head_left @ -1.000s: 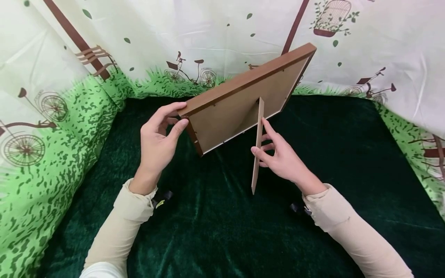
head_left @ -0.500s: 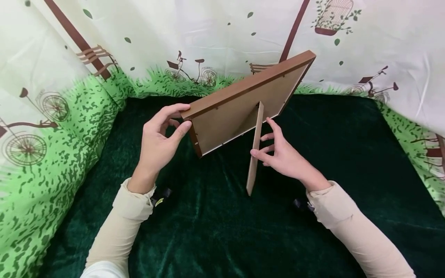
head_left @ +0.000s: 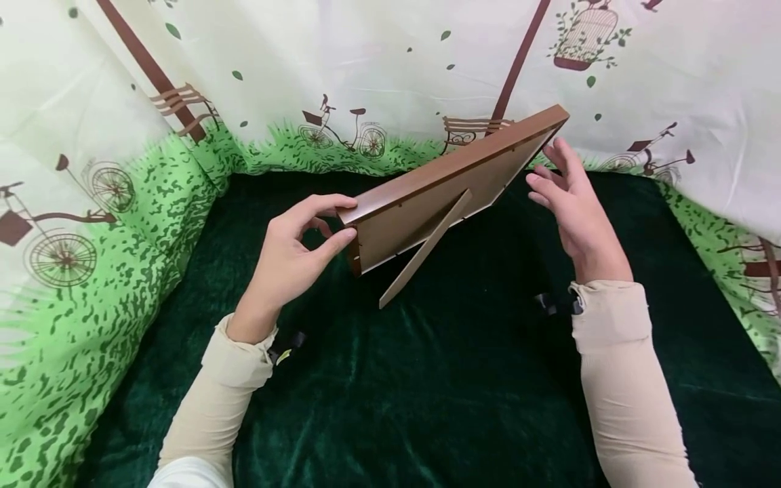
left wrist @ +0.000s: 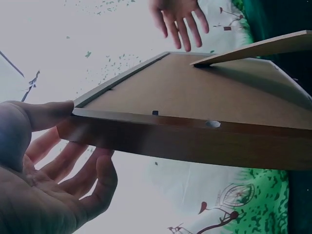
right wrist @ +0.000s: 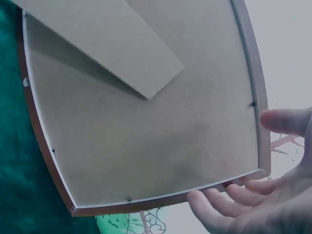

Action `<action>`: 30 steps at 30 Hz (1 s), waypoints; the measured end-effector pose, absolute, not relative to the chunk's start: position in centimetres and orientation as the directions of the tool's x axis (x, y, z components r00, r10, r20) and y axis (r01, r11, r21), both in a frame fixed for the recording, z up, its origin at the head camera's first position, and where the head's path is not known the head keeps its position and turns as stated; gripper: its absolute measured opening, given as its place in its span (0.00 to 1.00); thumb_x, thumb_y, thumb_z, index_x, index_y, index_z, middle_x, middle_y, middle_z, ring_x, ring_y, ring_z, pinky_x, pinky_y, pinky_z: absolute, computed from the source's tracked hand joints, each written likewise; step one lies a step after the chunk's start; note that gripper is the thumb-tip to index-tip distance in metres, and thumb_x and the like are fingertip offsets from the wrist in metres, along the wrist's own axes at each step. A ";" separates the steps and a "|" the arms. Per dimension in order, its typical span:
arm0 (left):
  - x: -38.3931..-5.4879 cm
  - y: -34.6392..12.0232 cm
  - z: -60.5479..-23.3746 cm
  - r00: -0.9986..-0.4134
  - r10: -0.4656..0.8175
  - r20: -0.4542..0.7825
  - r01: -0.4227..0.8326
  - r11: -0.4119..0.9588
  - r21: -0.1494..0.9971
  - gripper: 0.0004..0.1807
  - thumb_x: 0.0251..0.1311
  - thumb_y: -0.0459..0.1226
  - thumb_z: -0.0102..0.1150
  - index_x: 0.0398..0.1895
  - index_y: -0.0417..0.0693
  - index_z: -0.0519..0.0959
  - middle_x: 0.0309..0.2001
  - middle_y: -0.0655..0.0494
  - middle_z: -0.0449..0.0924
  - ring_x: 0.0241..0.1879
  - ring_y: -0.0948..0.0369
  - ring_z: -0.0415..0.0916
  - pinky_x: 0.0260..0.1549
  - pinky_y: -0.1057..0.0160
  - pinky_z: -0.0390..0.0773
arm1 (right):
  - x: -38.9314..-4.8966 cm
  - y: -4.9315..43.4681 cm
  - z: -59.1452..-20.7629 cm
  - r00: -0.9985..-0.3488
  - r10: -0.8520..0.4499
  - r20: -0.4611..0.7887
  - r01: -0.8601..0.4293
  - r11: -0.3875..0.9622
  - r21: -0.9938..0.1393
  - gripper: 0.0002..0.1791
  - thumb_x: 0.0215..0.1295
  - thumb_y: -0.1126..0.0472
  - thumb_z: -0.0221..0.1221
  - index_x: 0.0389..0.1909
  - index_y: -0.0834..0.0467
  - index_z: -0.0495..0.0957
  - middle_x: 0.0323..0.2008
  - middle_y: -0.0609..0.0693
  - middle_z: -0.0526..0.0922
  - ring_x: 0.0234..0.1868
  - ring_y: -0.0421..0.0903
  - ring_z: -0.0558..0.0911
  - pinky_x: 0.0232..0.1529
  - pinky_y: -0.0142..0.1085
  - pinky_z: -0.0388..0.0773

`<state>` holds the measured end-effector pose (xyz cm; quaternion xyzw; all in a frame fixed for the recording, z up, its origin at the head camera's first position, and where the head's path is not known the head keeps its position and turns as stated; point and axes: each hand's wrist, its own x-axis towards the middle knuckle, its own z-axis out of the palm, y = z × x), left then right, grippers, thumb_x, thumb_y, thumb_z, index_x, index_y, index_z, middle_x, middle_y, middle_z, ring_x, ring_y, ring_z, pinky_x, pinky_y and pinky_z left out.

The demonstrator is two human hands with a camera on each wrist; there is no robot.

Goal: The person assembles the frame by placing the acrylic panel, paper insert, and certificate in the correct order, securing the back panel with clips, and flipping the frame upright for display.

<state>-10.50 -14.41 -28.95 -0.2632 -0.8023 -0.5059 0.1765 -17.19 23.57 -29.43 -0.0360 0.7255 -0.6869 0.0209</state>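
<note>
A brown picture frame [head_left: 454, 164] stands tilted on the dark green cloth, its beige backing board [left wrist: 146, 90] towards me. My left hand [head_left: 293, 261] pinches its upper left corner, thumb on the back side and fingers over the outer edge. From the middle of the back, a flat stand leg [head_left: 427, 247] slants down to the left, its lower end close over the cloth. My right hand [head_left: 582, 210] is beside the frame's right end, holding nothing, fingers loosely spread. In the right wrist view its fingertips [right wrist: 197, 197] overlap the frame's rim near a corner. The frame's front is hidden.
Dark green velvet cloth [head_left: 427, 393] covers the work surface. Behind and at both sides hangs a white curtain [head_left: 378, 61] printed with bicycles, benches and green grass. A small black strap end [head_left: 546, 303] sticks out by the right cuff.
My right hand has let go of the stand leg and moved up and right to the frame's right end. The leg's lower end has swung left, and the frame has shifted slightly right and lower.
</note>
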 end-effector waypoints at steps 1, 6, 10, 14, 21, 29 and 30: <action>-10.5 -14.4 -28.9 -0.796 0.248 0.552 0.605 0.357 0.712 0.20 0.60 0.30 0.67 0.56 0.49 0.82 0.51 0.55 0.83 0.47 0.62 0.76 0.42 0.64 0.77 | -17.3 23.6 -29.5 -0.995 -0.093 0.026 -0.028 0.019 -0.999 0.45 0.73 0.54 0.55 0.80 0.42 0.36 0.81 0.43 0.38 0.81 0.48 0.44 0.79 0.48 0.49; -10.2 -14.6 -28.8 -0.795 0.253 0.552 0.606 0.382 0.698 0.20 0.58 0.29 0.68 0.55 0.49 0.82 0.50 0.55 0.84 0.46 0.61 0.76 0.41 0.66 0.77 | -17.6 23.6 -29.9 -0.990 -0.121 0.078 -0.069 -0.081 -0.994 0.45 0.74 0.58 0.55 0.80 0.40 0.36 0.81 0.39 0.36 0.82 0.45 0.40 0.80 0.50 0.41; -10.0 -14.7 -28.7 -0.810 0.259 0.527 0.586 0.399 0.705 0.21 0.59 0.30 0.67 0.57 0.50 0.81 0.52 0.55 0.83 0.48 0.62 0.77 0.42 0.67 0.78 | -18.2 23.7 -30.3 -0.986 -0.139 0.096 -0.081 -0.108 -0.991 0.45 0.73 0.58 0.55 0.80 0.37 0.37 0.81 0.38 0.36 0.82 0.46 0.39 0.80 0.51 0.40; -9.9 -14.5 -28.5 -0.841 0.237 0.487 0.540 0.438 0.719 0.23 0.61 0.32 0.66 0.61 0.52 0.79 0.55 0.58 0.81 0.50 0.66 0.77 0.43 0.71 0.81 | -18.6 24.0 -30.7 -0.984 -0.138 0.113 -0.097 -0.116 -0.989 0.46 0.72 0.58 0.56 0.79 0.35 0.38 0.81 0.39 0.37 0.81 0.47 0.40 0.79 0.53 0.38; -9.4 -14.0 -28.3 -0.840 0.160 0.518 0.515 0.536 0.669 0.24 0.60 0.33 0.67 0.60 0.58 0.81 0.46 0.56 0.84 0.45 0.65 0.80 0.41 0.79 0.79 | -18.4 24.0 -30.7 -0.980 -0.131 0.150 -0.129 -0.156 -0.979 0.44 0.71 0.65 0.55 0.79 0.37 0.44 0.80 0.43 0.40 0.80 0.47 0.42 0.80 0.51 0.35; -9.6 -13.8 -28.5 -0.806 0.047 0.590 0.501 0.585 0.638 0.21 0.59 0.30 0.67 0.56 0.55 0.84 0.45 0.54 0.85 0.42 0.63 0.82 0.38 0.79 0.74 | -17.7 24.4 -29.8 -0.979 -0.079 0.186 -0.166 -0.208 -0.964 0.36 0.68 0.76 0.43 0.74 0.48 0.59 0.73 0.47 0.54 0.71 0.49 0.53 0.59 0.40 0.66; -9.7 -13.9 -28.6 -0.804 0.029 0.593 0.496 0.581 0.645 0.21 0.59 0.29 0.66 0.55 0.54 0.84 0.45 0.53 0.85 0.42 0.63 0.82 0.38 0.80 0.74 | -17.7 24.3 -29.8 -0.979 -0.074 0.188 -0.168 -0.215 -0.962 0.35 0.68 0.76 0.43 0.73 0.49 0.60 0.72 0.47 0.55 0.70 0.48 0.54 0.59 0.40 0.66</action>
